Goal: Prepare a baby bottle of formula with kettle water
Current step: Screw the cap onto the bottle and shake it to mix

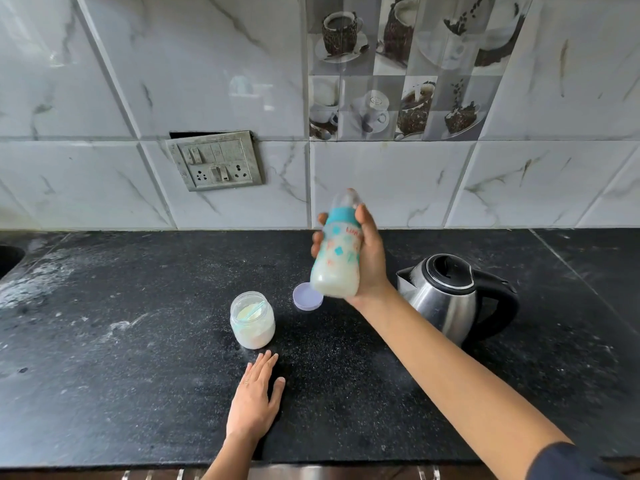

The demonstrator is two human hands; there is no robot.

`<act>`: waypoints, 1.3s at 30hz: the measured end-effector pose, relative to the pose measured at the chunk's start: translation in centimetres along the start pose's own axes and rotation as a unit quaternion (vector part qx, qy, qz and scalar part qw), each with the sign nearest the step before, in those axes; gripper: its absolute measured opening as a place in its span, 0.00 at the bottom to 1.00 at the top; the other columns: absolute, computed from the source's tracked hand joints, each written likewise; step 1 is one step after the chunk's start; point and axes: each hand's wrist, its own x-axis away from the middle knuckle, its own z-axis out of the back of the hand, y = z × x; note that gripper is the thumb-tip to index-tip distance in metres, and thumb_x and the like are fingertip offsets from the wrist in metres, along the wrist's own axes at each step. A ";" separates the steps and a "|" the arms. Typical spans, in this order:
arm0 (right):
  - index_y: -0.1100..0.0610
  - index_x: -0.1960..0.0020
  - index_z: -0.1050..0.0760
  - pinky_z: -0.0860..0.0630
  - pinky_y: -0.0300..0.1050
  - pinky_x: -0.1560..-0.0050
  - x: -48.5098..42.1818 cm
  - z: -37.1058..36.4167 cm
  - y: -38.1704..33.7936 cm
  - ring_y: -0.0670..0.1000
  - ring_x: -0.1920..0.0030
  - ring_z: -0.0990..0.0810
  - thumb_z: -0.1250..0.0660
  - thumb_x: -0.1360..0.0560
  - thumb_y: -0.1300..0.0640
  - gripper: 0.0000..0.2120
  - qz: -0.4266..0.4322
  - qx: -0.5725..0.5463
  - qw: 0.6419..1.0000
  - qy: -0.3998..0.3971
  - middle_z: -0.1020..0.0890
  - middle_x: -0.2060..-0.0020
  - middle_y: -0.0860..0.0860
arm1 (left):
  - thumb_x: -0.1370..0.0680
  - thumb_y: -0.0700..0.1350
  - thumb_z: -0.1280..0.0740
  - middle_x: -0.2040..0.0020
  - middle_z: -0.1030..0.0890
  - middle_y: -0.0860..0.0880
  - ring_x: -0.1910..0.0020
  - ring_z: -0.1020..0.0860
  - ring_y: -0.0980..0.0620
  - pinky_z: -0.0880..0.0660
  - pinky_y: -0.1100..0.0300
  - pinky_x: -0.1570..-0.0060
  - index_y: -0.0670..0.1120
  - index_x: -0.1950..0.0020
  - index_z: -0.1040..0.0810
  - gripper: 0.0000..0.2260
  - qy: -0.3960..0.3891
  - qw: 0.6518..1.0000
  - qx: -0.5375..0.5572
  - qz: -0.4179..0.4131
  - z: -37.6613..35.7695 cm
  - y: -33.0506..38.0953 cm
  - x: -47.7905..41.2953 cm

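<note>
My right hand (369, 261) wraps its fingers (316, 249) round the clear, teal-collared plastic baby bottle (337, 251) of milky formula, held above the black stone desk (138, 358), long axis near upright, teat toward 12 o'clock. My left hand (254, 396) lies released, flat on the desk, at 7 o'clock from the bottle.

Loads of open tabletop (104, 368) out left. Blocked mid-right by jar (252, 327), lid (303, 301) and kettle (443, 306), small gaps between.
</note>
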 end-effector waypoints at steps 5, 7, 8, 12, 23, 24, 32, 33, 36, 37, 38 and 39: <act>0.52 0.44 0.25 0.21 0.45 0.66 0.6 -0.1 0.2 0.52 0.66 0.20 0.29 0.33 0.45 0.20 -0.004 0.020 0.999 -0.028 0.21 0.58 0.54 | 0.26 0.63 0.54 0.26 0.40 0.55 0.27 0.46 0.60 0.63 0.72 0.31 0.50 0.27 0.35 0.31 0.007 1.000 0.003 -0.003 0.0 0.1 0.1; 0.47 0.39 0.29 0.21 0.45 0.67 1.1 -0.2 0.3 0.53 0.66 0.20 0.35 0.28 0.46 0.19 -0.007 0.042 0.999 -0.032 0.21 0.58 0.55 | 0.26 0.63 0.55 0.27 0.41 0.56 0.28 0.47 0.62 0.63 0.73 0.32 0.50 0.27 0.36 0.32 0.011 1.000 0.003 -0.002 0.0 0.2 0.0; 0.49 0.36 0.33 0.21 0.46 0.66 0.7 -0.4 -0.1 0.54 0.66 0.20 0.33 0.29 0.47 0.23 -0.003 0.032 0.999 -0.033 0.21 0.57 0.55 | 0.26 0.63 0.55 0.27 0.41 0.56 0.28 0.47 0.62 0.63 0.73 0.32 0.50 0.27 0.35 0.32 0.010 1.000 0.003 -0.002 0.0 0.2 0.0; 0.52 0.37 0.36 0.20 0.46 0.65 -0.4 -0.7 -0.8 0.54 0.66 0.20 0.21 0.40 0.46 0.38 0.020 -0.020 1.000 0.001 0.20 0.58 0.56 | 0.25 0.63 0.54 0.26 0.40 0.55 0.27 0.46 0.60 0.62 0.72 0.31 0.50 0.27 0.35 0.31 0.000 1.000 0.000 -0.001 0.0 0.1 0.1; 0.49 0.35 0.35 0.20 0.47 0.66 0.8 -0.5 0.9 0.55 0.66 0.20 0.24 0.35 0.45 0.33 0.007 0.050 0.998 -0.043 0.21 0.56 0.57 | 0.21 0.59 0.48 0.25 0.41 0.55 0.27 0.48 0.61 0.61 0.70 0.30 0.51 0.26 0.37 0.25 -0.001 1.000 -0.011 0.000 0.0 0.1 0.1; 0.48 0.35 0.34 0.20 0.47 0.66 1.1 -0.7 0.9 0.55 0.66 0.20 0.26 0.33 0.45 0.30 0.016 0.063 0.997 -0.051 0.21 0.56 0.57 | 0.21 0.58 0.46 0.25 0.41 0.55 0.27 0.48 0.62 0.62 0.71 0.30 0.51 0.26 0.37 0.24 0.001 1.000 -0.010 0.000 0.0 0.1 0.0; 0.48 0.36 0.34 0.21 0.47 0.66 0.6 -0.4 1.1 0.55 0.66 0.20 0.24 0.36 0.44 0.33 0.013 0.057 0.998 -0.023 0.21 0.57 0.56 | 0.25 0.63 0.53 0.26 0.38 0.53 0.27 0.46 0.61 0.62 0.72 0.31 0.50 0.27 0.36 0.31 0.000 1.000 0.007 -0.001 -0.1 -0.1 0.1; 0.47 0.37 0.33 0.21 0.47 0.66 0.6 -0.6 1.1 0.55 0.66 0.20 0.25 0.35 0.44 0.31 0.017 0.063 0.997 -0.028 0.21 0.57 0.56 | 0.25 0.63 0.53 0.26 0.38 0.53 0.27 0.46 0.61 0.62 0.72 0.31 0.50 0.27 0.35 0.31 -0.001 1.000 0.007 0.000 -0.1 0.0 0.0; 0.50 0.35 0.35 0.21 0.47 0.65 -0.5 -0.9 0.1 0.55 0.66 0.20 0.20 0.42 0.46 0.41 0.021 -0.013 1.000 0.007 0.21 0.57 0.56 | 0.25 0.63 0.54 0.26 0.38 0.54 0.27 0.46 0.60 0.62 0.72 0.31 0.50 0.27 0.35 0.31 -0.003 1.000 0.005 0.001 0.0 0.1 0.1; 0.51 0.36 0.35 0.21 0.46 0.65 -0.6 -0.9 -0.1 0.54 0.66 0.20 0.19 0.43 0.46 0.42 0.010 -0.030 0.999 0.010 0.21 0.57 0.56 | 0.25 0.62 0.54 0.26 0.38 0.54 0.27 0.46 0.61 0.62 0.72 0.31 0.50 0.27 0.35 0.31 -0.003 1.000 0.005 0.003 0.0 0.1 0.1; 0.52 0.36 0.35 0.21 0.46 0.65 -0.4 -0.7 0.1 0.54 0.66 0.20 0.19 0.43 0.46 0.41 -0.001 -0.026 1.000 -0.003 0.21 0.57 0.56 | 0.25 0.62 0.53 0.26 0.38 0.54 0.28 0.46 0.61 0.62 0.72 0.31 0.50 0.27 0.35 0.31 -0.003 1.000 0.005 0.002 0.0 0.0 0.1; 0.52 0.37 0.34 0.21 0.46 0.65 0.0 -0.3 0.6 0.54 0.66 0.20 0.20 0.41 0.45 0.39 -0.007 0.003 1.000 -0.012 0.21 0.57 0.56 | 0.25 0.62 0.53 0.26 0.38 0.53 0.28 0.46 0.61 0.61 0.72 0.31 0.50 0.27 0.35 0.30 -0.003 1.000 0.006 0.003 0.0 0.1 0.1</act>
